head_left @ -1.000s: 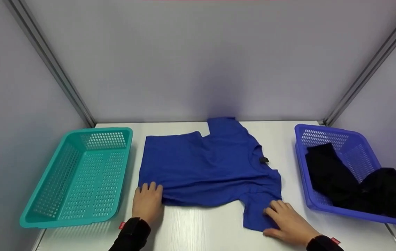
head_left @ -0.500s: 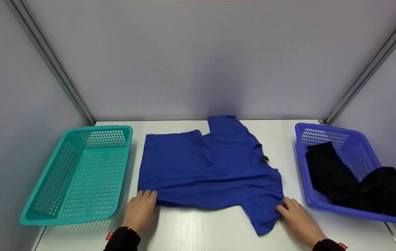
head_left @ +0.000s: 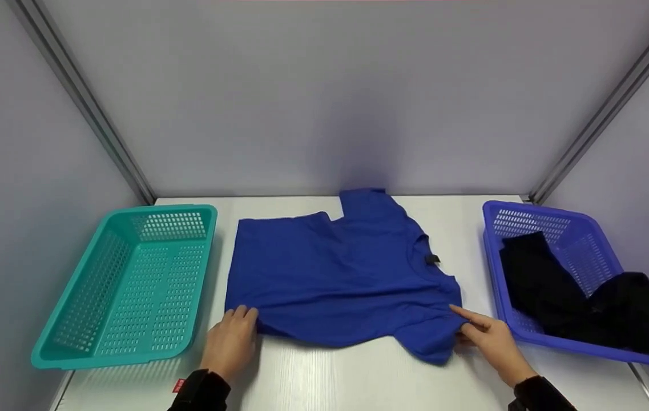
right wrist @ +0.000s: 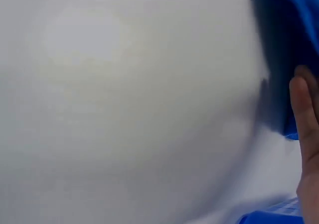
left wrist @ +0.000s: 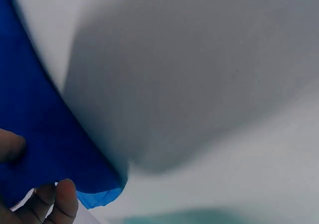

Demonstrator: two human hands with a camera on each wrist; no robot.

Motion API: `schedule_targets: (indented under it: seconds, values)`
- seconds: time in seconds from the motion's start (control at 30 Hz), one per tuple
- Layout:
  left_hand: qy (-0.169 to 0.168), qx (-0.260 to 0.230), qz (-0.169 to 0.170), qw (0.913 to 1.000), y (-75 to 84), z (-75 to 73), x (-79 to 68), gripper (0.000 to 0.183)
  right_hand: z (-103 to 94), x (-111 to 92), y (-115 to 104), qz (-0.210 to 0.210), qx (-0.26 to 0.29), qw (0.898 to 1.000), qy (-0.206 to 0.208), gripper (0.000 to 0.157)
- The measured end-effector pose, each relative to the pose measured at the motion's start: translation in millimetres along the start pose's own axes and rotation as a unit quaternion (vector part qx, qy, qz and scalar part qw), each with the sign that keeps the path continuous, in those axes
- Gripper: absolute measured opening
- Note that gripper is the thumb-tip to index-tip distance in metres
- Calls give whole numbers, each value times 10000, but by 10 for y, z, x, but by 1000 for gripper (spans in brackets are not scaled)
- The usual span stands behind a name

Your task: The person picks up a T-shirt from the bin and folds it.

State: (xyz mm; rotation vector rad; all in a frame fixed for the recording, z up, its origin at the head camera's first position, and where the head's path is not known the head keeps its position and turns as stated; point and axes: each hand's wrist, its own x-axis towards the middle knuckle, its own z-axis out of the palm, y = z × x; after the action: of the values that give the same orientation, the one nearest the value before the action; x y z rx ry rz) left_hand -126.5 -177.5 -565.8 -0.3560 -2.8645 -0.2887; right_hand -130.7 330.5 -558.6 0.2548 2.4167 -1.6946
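Note:
A blue short-sleeved T-shirt [head_left: 324,268] lies on the white table, hem to the left and neckline with a dark label [head_left: 432,260] to the right. At the near corner of the hem my left hand [head_left: 229,343] pinches the cloth; the left wrist view shows the thumb on one face of the shirt [left wrist: 50,114] and fingers [left wrist: 65,201] at its edge. On the other side, my right hand [head_left: 494,345] holds the near sleeve between thumb and forefinger, and the sleeve bunches there. In the right wrist view, fingers [right wrist: 300,97] press against the blue cloth [right wrist: 284,30].
To the left stands a teal perforated basket [head_left: 204,285]. A purple-blue basket [head_left: 498,297] at the right holds black cloth [head_left: 552,297], part of it hanging over the near right rim. Grey walls close in the table at the back and sides.
My left hand has moved slightly left and down along the hem corner. From lying on the sleeve, my right hand has shifted to its outer edge, gripped it and lifted it, pulling the sleeve rightward.

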Motion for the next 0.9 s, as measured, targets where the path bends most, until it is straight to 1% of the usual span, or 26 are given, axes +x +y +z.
schedule_targets:
  seconds: [0.07, 0.13, 0.2, 0.27, 0.37, 0.43, 0.53, 0.63, 0.73, 0.8, 0.9]
  values:
    - [100, -46, 11, 9999, 6, -7, 13, 26, 1, -7, -50, 129, 592, 9982, -17, 42]
    - [230, -64, 51, 9997, 9, -16, 23, 23, -3, -19, -84, 22, 960, 9954, 66, 42]
    - [405, -64, 134, 9991, 8, -24, 30, 21, -11, -37, -121, -153, 1199, 9925, 174, 39]
    - [552, -54, 211, 9982, 6, -32, 39, 18, -23, -58, -157, -338, 1273, 9911, 208, 37]
    - [651, -71, 253, 9975, 4, -49, 46, 16, -41, -88, -213, -494, 1160, 9919, 121, 42]
    - [621, -130, 214, 9978, 7, -65, 51, 15, -51, -108, -244, -533, 1054, 9930, 71, 47]
    - [595, -227, 154, 9979, 9, -93, 56, 14, -56, -141, -285, -550, 806, 9950, 227, 51]
    - [640, -291, 129, 9974, 5, -120, 63, 13, -54, -169, -318, -590, 472, 9949, 670, 42]
    - [663, -356, 135, 9971, 6, -143, 59, 13, -49, -186, -350, -687, 458, 9911, 1044, 31]
    - [667, -382, 148, 9969, 8, -158, 51, 13, -51, -201, -372, -790, 544, 9885, 1172, 26]
    - [719, -430, 169, 9963, 9, -179, 38, 13, -75, -220, -401, -965, 724, 9849, 1244, 26]
